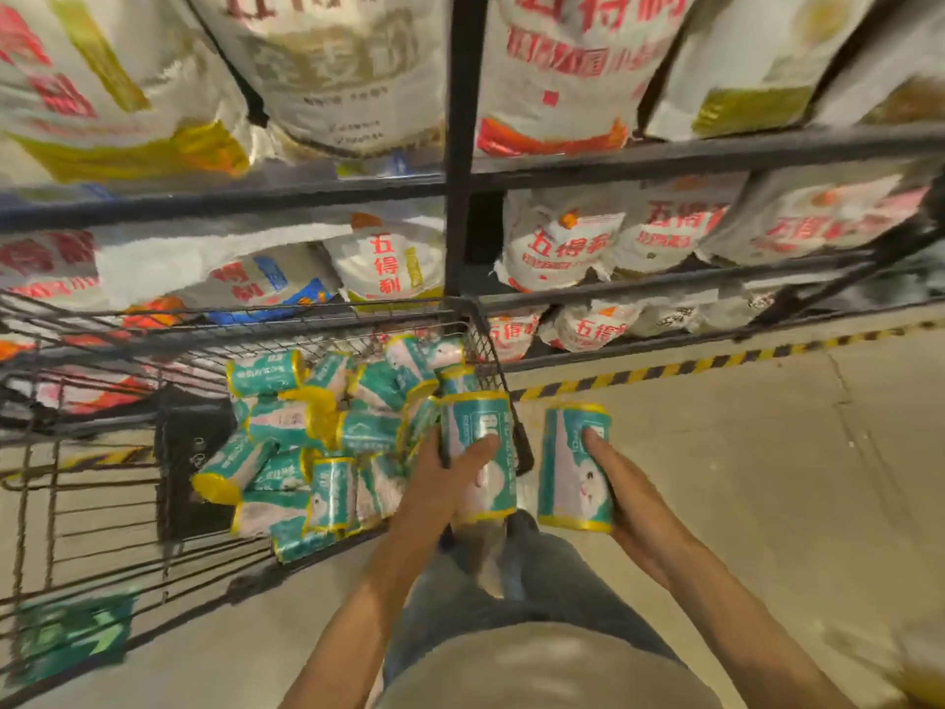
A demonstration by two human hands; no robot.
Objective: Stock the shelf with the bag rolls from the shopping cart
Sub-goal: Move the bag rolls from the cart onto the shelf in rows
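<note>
**Two rolls in hand, pile left in cart**

Two bag rolls are out of the cart (76, 504), one per hand, both held low in front of the person's body, just right of the cart's near corner. The left hand (450, 478) wraps the left roll (478, 452) from below, thumb across its face and fingers curled behind. The right hand (626, 493) clamps the right roll (575, 468) from its 3 o'clock side, fingers over the label.

Likely reason for the grip: one roll per hand halves the trips to the shelf (665, 286).

Axis: both rolls stand nearly upright in view, long axis running 12 to 6 o'clock, yellow end bands at top and bottom.

Remaining stock: a loose pile (327, 442) at 9 o'clock of the hands, axes pointing every way. The shelf, at 12 o'clock, holds white sacks (562, 248); no roll slot is identifiable there.
</note>
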